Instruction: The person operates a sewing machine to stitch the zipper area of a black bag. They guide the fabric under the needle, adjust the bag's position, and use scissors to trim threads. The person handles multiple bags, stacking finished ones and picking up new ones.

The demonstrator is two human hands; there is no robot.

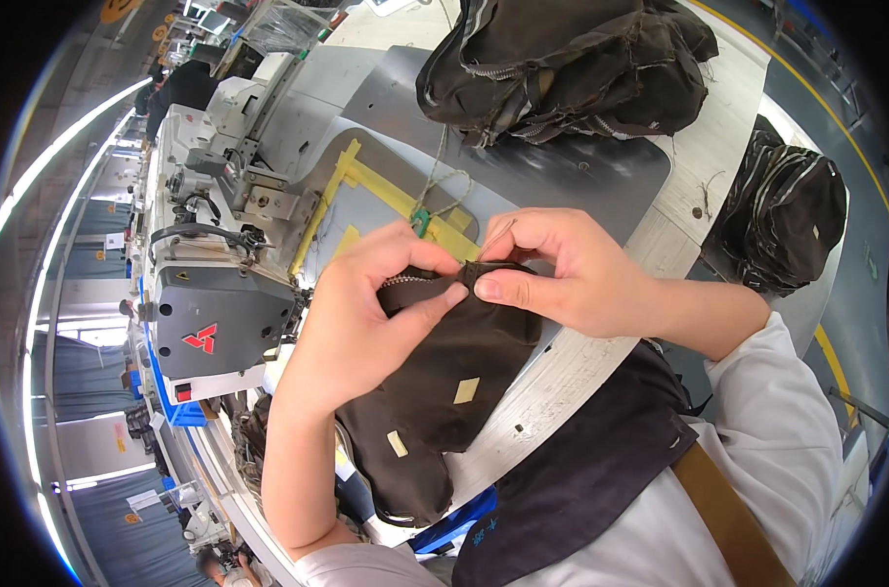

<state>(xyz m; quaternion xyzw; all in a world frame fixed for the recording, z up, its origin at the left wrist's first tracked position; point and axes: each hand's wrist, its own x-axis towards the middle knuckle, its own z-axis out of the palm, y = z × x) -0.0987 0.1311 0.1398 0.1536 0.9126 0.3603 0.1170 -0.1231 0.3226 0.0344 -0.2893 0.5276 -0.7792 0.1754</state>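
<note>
Dark brown cloth (435, 382) hangs at the worktop's (567, 382) near edge. I see the left hand (361, 318) and right hand (567, 274) closed on its toothed upper edge, thumbs pressed against fingers, nearly touching. A sewing machine (224, 318) stands left; more brown cloth (581, 73) is heaped toward the worktop's far edge.

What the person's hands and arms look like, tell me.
The left hand and right hand are bare, with no gloves, rings or watch showing. The right sleeve is whitish and leaves the forearm bare; the left sleeve, also whitish, shows at the lower edge.
</note>
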